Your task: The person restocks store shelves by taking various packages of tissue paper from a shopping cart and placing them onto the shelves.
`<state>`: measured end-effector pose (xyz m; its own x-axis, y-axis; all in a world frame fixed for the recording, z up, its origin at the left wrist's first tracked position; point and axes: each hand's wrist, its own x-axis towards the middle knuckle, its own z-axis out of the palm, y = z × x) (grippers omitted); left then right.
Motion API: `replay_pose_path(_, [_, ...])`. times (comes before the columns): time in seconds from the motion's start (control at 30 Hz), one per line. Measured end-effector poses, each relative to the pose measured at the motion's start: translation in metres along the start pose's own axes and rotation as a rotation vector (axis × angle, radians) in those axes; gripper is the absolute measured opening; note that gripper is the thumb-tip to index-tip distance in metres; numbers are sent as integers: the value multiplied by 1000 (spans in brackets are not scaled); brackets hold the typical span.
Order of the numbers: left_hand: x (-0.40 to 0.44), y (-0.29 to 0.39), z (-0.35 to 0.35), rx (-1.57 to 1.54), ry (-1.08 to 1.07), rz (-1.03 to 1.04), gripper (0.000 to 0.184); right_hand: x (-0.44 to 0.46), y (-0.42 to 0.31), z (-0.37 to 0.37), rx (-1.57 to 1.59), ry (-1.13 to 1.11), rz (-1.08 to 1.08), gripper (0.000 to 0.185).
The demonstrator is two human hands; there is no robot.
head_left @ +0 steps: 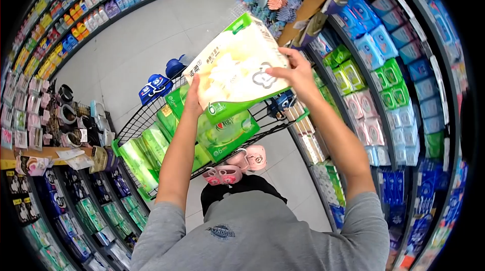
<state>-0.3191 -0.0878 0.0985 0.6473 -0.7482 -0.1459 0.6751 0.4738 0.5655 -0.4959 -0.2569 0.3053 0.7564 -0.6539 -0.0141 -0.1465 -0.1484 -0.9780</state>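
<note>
Holding a cream-and-green pack (237, 71) over a wire cart (115, 146)
Left hand (193, 99) and right hand (299, 78) clamp opposite sides; green packs (228, 133) lie below.

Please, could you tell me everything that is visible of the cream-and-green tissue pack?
The cream-and-green tissue pack is block-shaped, in plastic-looking wrap, with a pale floral print, dark Chinese characters, a grey flower outline and a green lower band bearing a white 6. It appears unopened. It is held tilted over the shopping cart, the left hand at its left edge, the right hand at its right, thumb on the printed face.
</note>
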Motion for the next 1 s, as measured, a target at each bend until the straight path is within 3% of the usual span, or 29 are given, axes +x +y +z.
replay_pose_path(0.03, [-10,6,13,-262,-119,-137,53,-12,-12,-10,-23,11,-6,72])
replay_pose_path(0.1, [-24,-1,35,-254,-126,-109,52,-27,-19,-33,-71,9,-43,70])
replay_pose_path(0.13, [-30,-5,47,-247,-124,-74,52,-34,-16,-46,-101,-13,-114,58])
replay_pose_path(0.2, [-44,-14,69,-264,-171,-37,53,-56,-10,-65,373,41,-209,46])
replay_pose_path(0.23, [-53,-20,82,-333,-176,-13,54,-78,-15,-72,451,115,-115,45])
replay_pose_path(0.33, [-89,-41,132,-370,-242,53,55,-145,27,-80,622,104,-282,67])
replay_pose_path(0.4, [-115,-67,166,-355,-240,-10,57,-191,48,-65,574,280,-291,80])
replay_pose_path(0.47, [-154,-106,198,-257,-299,-79,56,-241,38,-76,331,399,-525,82])
replay_pose_path(0.53, [-207,-153,223,-160,-365,-178,56,-297,46,-115,218,626,-387,79])
replay_pose_path(0.6, [-271,-202,241,9,-457,-149,66,-367,61,-162,437,732,-400,67])
replay_pose_path(0.67, [-314,-243,249,-310,-709,-378,85,-458,69,-206,658,792,-399,62])
replay_pose_path(0.7, [-339,-253,265,-279,-669,-506,105,-505,72,-225,729,822,-377,58])
replay_pose_path(0.73, [-352,-269,274,-261,-662,-651,104,-553,80,-239,723,891,-396,58])
replay_pose_path(0.8, [-368,-316,305,-77,-835,-719,100,-644,96,-259,837,852,-300,58])
replay_pose_path(0.83, [-403,-330,340,-125,-850,-748,94,-688,101,-265,772,875,-253,59])
replay_pose_path(0.87, [-445,-333,375,-91,-1068,-831,87,-725,104,-268,752,933,-282,59])
replay_pose_path(0.93, [-477,-386,389,337,-1153,-814,76,-782,107,-273,467,1039,-267,64])
replay_pose_path(1.0, [-535,-433,392,552,-1136,-672,67,-825,115,-278,360,1139,-286,67])
